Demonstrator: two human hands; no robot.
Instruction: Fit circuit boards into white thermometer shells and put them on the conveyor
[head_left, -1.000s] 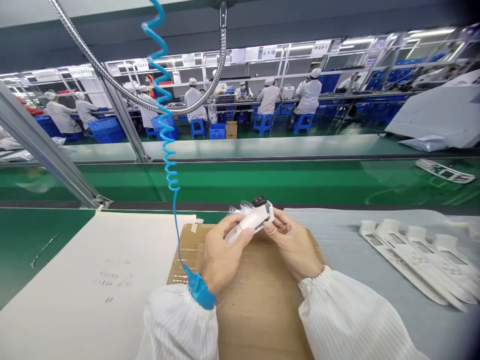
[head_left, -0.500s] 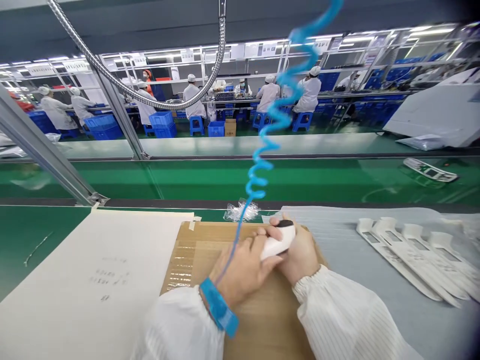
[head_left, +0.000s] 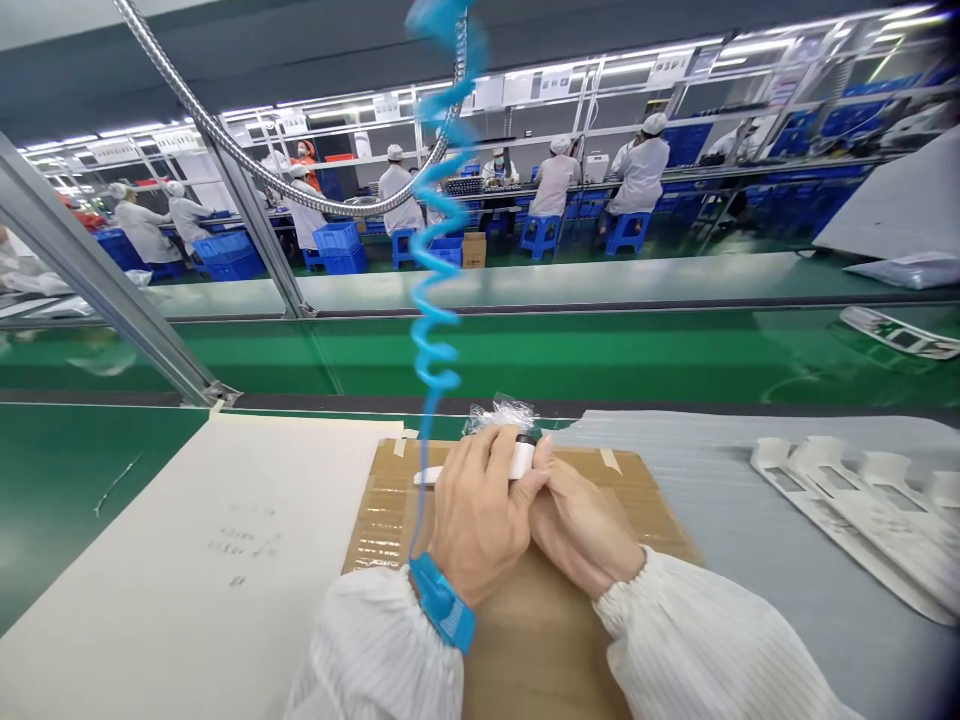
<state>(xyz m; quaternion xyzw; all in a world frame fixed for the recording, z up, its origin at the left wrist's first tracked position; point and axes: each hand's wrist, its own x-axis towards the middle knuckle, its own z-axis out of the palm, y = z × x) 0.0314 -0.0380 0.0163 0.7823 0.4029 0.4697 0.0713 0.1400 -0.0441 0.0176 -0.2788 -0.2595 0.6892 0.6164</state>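
Observation:
A slim white plastic piece with a black end [head_left: 523, 458] is held above a taped cardboard sheet [head_left: 540, 640]. My left hand [head_left: 480, 505] is closed over its middle from above, hiding most of it; a thin white tip sticks out to the left. Around the right end, beside the black part, my right hand [head_left: 581, 510] is curled, with its fingertips mostly hidden. A blue wrist strap [head_left: 444, 603] with a coiled blue cord [head_left: 439, 270] is on my left wrist.
Several white plastic housings [head_left: 847, 500] lie on grey foam sheet [head_left: 690, 500] at right. Clear plastic bags [head_left: 501, 412] sit behind the cardboard. White paper [head_left: 247, 500] covers the left. A metal post [head_left: 112, 270] and flexible metal hose [head_left: 300, 195] stand ahead; co-workers sit beyond.
The white piece has turned from a slant to lie nearly level, and my left hand now covers more of it. My view has shifted, and the coiled cord has swung left.

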